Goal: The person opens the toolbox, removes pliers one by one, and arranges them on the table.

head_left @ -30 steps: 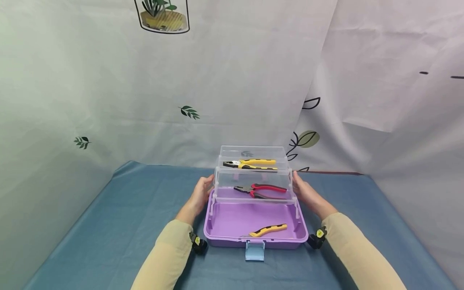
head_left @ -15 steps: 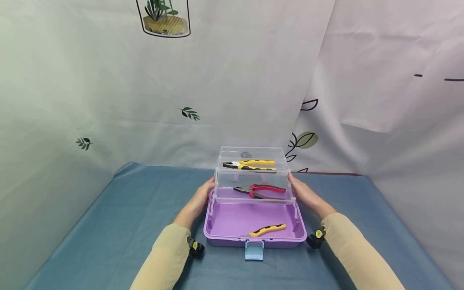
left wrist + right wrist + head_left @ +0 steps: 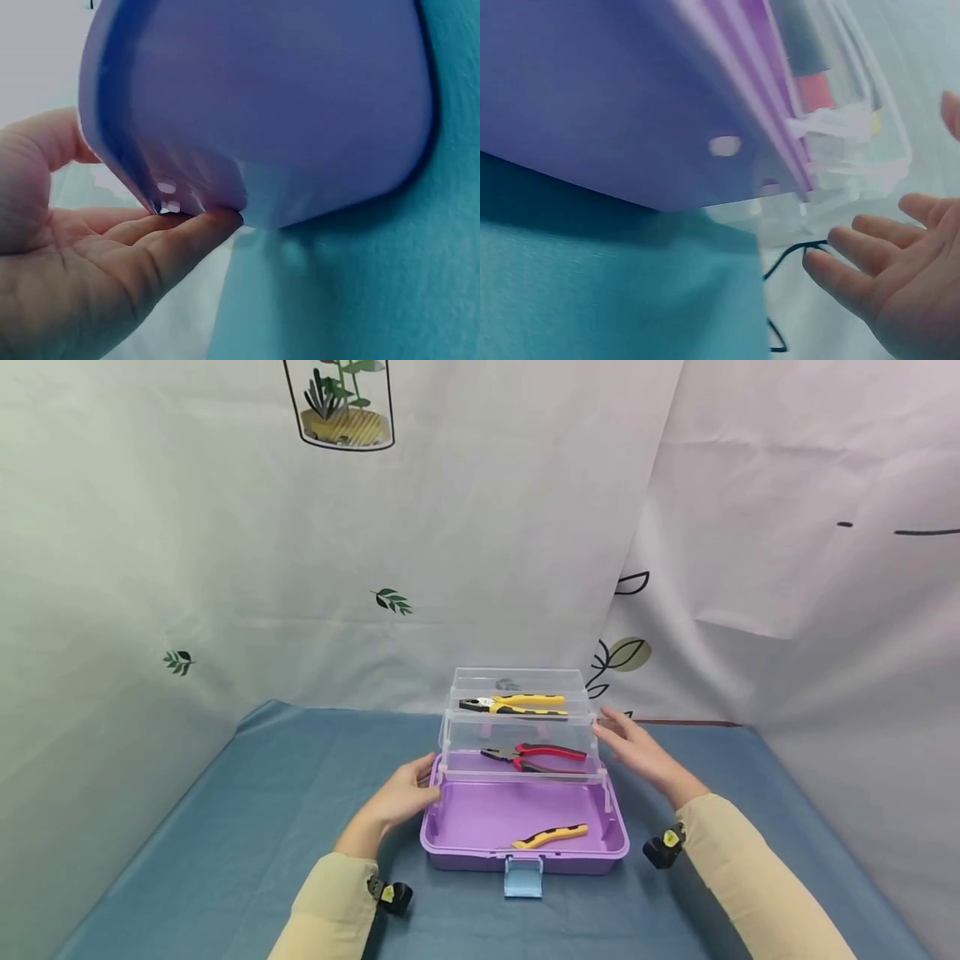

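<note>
An opened purple toolbox (image 3: 480,814) with raised clear trays (image 3: 517,727) stands on the blue-covered table. My left hand (image 3: 397,793) holds its left side wall, thumb over the rim and fingertips against the outside, as the left wrist view shows. Beside the trays' right end is my right hand (image 3: 637,752); in the right wrist view its fingers are spread, apart from the box. Yellow-and-black pliers (image 3: 528,699) lie in the upper tray, red-and-black pliers (image 3: 551,750) in the lower one. A yellow-and-black handled tool (image 3: 551,836) lies in the base, its head hard to see.
A light blue latch (image 3: 522,878) hangs down at the front of the box. The blue cloth (image 3: 300,827) spreads around it. Pale printed curtains (image 3: 495,527) enclose the back and sides.
My left hand has moved down and forward toward me along the box's left side and now holds the rim. My right hand has opened and drawn away from the trays.
</note>
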`<state>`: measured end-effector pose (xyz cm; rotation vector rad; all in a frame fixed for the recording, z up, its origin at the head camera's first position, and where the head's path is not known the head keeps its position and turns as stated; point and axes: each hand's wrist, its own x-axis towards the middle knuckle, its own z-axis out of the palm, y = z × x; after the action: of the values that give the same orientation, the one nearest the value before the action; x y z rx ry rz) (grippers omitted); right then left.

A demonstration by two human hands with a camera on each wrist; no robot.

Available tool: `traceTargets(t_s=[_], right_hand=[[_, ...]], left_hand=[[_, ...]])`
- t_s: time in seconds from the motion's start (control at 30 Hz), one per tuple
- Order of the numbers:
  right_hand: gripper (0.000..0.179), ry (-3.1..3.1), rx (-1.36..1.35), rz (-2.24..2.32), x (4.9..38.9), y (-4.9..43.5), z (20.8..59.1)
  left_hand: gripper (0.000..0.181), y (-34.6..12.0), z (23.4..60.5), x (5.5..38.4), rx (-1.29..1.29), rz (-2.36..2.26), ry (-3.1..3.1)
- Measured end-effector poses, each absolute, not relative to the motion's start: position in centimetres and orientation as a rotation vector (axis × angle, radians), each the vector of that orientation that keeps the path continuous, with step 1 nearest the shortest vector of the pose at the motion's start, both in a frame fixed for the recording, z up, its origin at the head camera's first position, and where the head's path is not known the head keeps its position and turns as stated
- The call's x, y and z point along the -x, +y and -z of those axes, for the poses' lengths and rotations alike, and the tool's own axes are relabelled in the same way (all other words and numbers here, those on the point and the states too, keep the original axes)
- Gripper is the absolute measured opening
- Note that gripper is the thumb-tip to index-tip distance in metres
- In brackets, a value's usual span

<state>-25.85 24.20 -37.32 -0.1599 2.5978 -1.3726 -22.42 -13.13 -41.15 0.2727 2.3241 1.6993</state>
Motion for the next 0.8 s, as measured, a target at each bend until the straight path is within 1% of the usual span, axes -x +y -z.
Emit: traceTargets(t_s=[0.07,0.17,0.43,0.6,0.8], right_hand=[[0.082,2.652,0.180,1.335,25.9,24.0,37.0],[0.080,2.753,0.221,1.261,26.0,23.7,36.5],[0.062,3.062,0.425,0.924,26.6,22.7,34.4],[0.051,3.068,0.532,0.778,26.9,21.1,33.0],[0.046,3.024,0.589,0.654,27.9,19.0,32.6]], left_hand=[[0.078,-13.3,41.2,22.5,-0.289,-1.674,2.326],[0.080,-13.8,41.4,22.6,-0.331,-1.650,2.315],[0.083,-14.8,42.3,23.0,-0.391,-1.737,2.142],[0.081,-14.8,42.7,22.9,-0.357,-1.784,2.120],[0.077,-14.8,43.0,22.6,-0.332,-1.833,2.079]])
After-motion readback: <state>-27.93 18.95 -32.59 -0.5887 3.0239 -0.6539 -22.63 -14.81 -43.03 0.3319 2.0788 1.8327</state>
